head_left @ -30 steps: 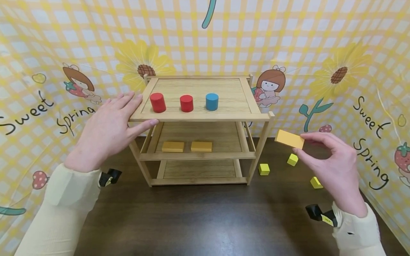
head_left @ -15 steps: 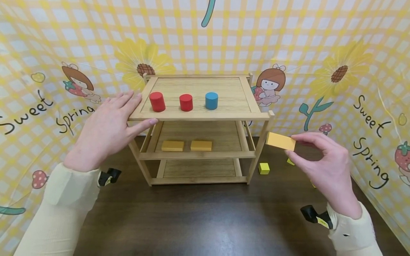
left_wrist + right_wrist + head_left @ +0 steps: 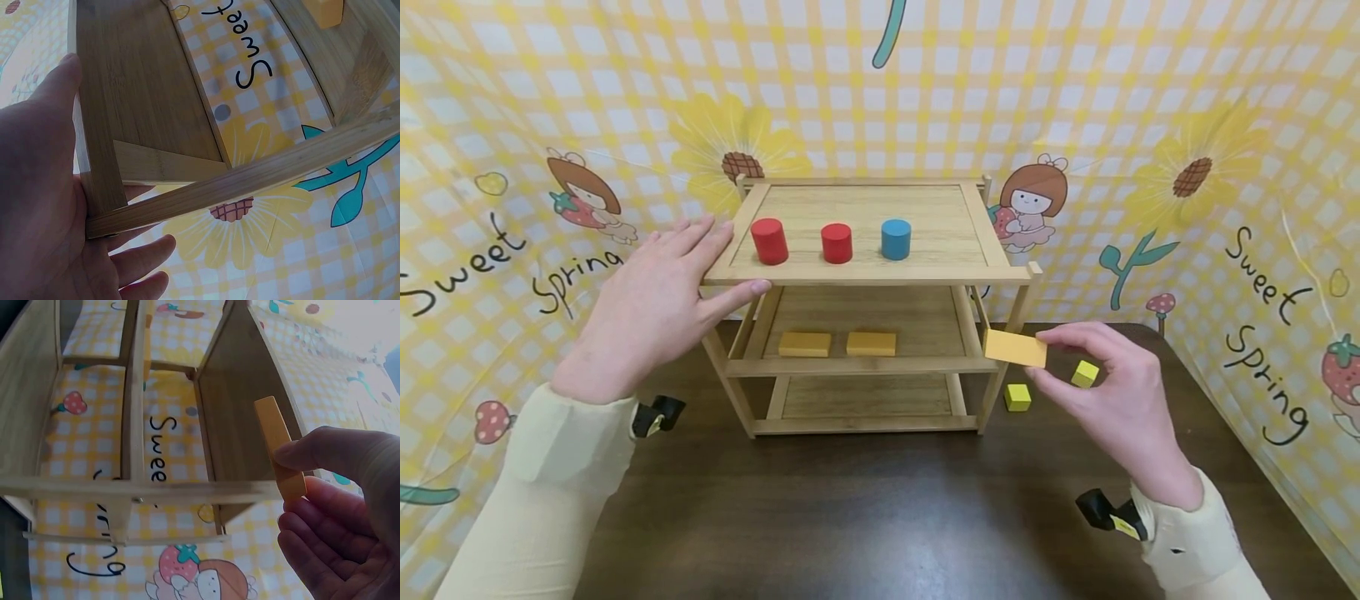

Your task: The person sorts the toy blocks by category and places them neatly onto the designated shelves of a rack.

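Note:
My right hand (image 3: 1108,392) pinches an orange-yellow rectangular wooden block (image 3: 1015,347) between thumb and fingers, just off the right side of a three-tier wooden shelf (image 3: 865,364). In the right wrist view the block (image 3: 279,444) stands tilted in front of the shelf's boards. My left hand (image 3: 651,304) rests on the top tier's left front corner, thumb along the front edge and fingers stretched along the side. Two similar blocks, the left block (image 3: 805,344) and the right block (image 3: 871,343), lie side by side on the middle tier.
On the top tier stand a taller red cylinder (image 3: 770,242), a shorter red cylinder (image 3: 837,243) and a blue cylinder (image 3: 896,240). Yellow cubes, one near the shelf leg (image 3: 1018,397) and another behind my right hand (image 3: 1085,374), lie on the dark table (image 3: 850,517). A checkered cloth surrounds it.
My right hand has moved left and slightly down with the block, from beside the shelf to overlapping its right front post in the head view. My left hand has stayed in place.

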A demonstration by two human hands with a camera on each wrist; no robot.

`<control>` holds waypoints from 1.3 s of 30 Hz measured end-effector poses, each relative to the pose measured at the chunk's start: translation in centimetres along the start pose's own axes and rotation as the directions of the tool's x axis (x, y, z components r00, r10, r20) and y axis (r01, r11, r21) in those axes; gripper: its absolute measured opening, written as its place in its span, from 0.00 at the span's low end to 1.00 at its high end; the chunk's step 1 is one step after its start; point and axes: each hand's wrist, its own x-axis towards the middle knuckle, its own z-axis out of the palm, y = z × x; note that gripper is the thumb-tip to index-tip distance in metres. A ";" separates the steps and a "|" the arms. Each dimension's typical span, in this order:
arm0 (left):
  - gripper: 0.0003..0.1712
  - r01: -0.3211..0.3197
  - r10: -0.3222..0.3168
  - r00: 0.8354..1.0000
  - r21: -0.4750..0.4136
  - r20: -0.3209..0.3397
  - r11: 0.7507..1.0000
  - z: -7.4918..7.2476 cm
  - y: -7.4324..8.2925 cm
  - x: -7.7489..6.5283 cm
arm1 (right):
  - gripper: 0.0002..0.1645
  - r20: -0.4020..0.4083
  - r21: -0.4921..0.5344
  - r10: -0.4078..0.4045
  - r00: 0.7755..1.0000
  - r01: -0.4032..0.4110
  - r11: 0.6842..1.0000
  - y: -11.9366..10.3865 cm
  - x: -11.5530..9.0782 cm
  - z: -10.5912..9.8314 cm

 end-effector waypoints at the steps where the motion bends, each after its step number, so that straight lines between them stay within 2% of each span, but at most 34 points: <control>1: 0.52 0.000 0.000 1.000 -0.001 0.000 1.000 0.0 0.0 0.0 | 0.24 0.006 0.001 -0.004 1.000 0.004 1.000 -0.1 0.0 0.2; 10: 0.53 -0.001 0.001 1.000 -0.003 0.002 1.000 0.1 -0.1 0.0 | 0.26 0.025 0.027 -0.024 0.999 0.023 0.999 -0.5 0.1 1.6; 19: 0.53 0.002 -0.002 1.000 -0.006 -0.002 1.000 0.1 -0.1 0.0 | 0.22 0.078 0.061 -0.060 0.995 0.056 0.997 -0.8 0.0 4.2; 26: 0.52 -0.011 0.011 1.000 -0.012 -0.013 1.000 0.2 -0.1 -0.1 | 0.20 0.081 0.014 -0.074 0.994 0.073 0.997 -1.8 0.0 6.4; 34: 0.53 -0.010 0.010 1.000 -0.013 -0.019 1.000 0.1 -0.1 0.0 | 0.17 0.092 -0.069 -0.041 0.995 0.048 0.996 -2.4 0.1 8.1; 39: 0.53 -0.011 0.010 1.000 -0.012 -0.018 1.000 0.1 -0.1 0.0 | 0.17 0.121 -0.064 0.013 0.993 -0.005 0.998 -2.4 0.2 8.7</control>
